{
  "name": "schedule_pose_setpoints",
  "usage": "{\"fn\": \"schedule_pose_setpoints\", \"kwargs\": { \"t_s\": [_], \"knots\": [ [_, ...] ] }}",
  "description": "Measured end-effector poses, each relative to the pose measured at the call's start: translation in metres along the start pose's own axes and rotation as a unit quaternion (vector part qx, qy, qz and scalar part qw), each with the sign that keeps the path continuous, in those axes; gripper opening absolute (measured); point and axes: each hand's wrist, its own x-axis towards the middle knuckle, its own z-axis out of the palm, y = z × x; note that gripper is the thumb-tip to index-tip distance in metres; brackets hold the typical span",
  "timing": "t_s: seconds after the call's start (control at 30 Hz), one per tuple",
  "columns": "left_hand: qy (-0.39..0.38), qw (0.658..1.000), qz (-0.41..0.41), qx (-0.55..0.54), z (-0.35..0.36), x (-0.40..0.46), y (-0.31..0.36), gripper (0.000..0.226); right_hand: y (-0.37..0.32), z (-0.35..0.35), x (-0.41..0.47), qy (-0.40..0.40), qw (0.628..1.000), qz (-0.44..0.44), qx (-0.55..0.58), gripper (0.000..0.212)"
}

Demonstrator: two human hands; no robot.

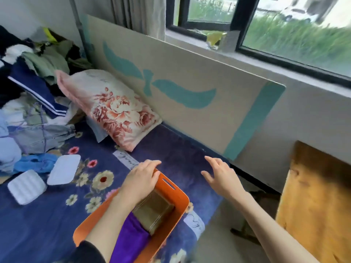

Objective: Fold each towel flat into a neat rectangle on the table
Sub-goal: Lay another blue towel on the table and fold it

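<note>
Since your left hand (141, 177) is curled over the far rim of the orange bin (181, 196), I'd guess you're steadying it before pulling towels out. Right hand (221, 175) hovers just right of it, fingers spread, holding nothing. Towels sit in the bin: a purple one (131, 238) near you, an olive one (153, 211) folded beyond it. Two white folded ones (63, 169) lie well left on the floral blanket (47, 215), so they look done.

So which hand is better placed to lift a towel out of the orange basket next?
The left hand. It already rests on the orange basket rim, right above the olive towel and purple towel. The right hand hovers open over the blanket, beside the basket.
</note>
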Motion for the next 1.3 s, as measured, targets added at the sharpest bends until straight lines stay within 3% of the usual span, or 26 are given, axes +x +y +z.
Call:
{"fn": "schedule_pose_setpoints", "kwargs": {
  "t_s": [0.27, 0.4, 0.6, 0.7, 1.0, 1.3],
  "knots": [
    [-0.071, 0.97, 0.224, 0.063, 0.045, 0.0, 0.128, 0.042, 0.083, -0.026, -0.126, 0.064, 0.984, 0.169, -0.002, 0.057],
    [-0.075, 0.922, 0.37, 0.088, 0.077, -0.03, 0.205, 0.039, 0.118, -0.028, -0.225, 0.095, 0.957, 0.275, 0.015, 0.054],
    [-0.172, 0.842, 0.506, 0.078, 0.132, -0.12, 0.303, 0.042, 0.137, -0.014, -0.4, 0.147, 0.886, 0.44, 0.026, 0.056],
    [-0.195, 0.793, 0.575, 0.05, 0.153, -0.185, 0.34, 0.04, 0.125, 0.003, -0.495, 0.172, 0.835, 0.521, 0.036, 0.055],
    [-0.269, 0.587, 0.762, -0.045, 0.179, -0.426, 0.417, 0.041, 0.021, 0.059, -0.75, 0.203, 0.657, 0.725, 0.04, 0.054],
    [-0.299, 0.362, 0.883, -0.031, 0.208, -0.642, 0.465, 0.047, -0.093, 0.1, -0.909, 0.252, 0.423, 0.869, 0.054, 0.056]
  ]
}}
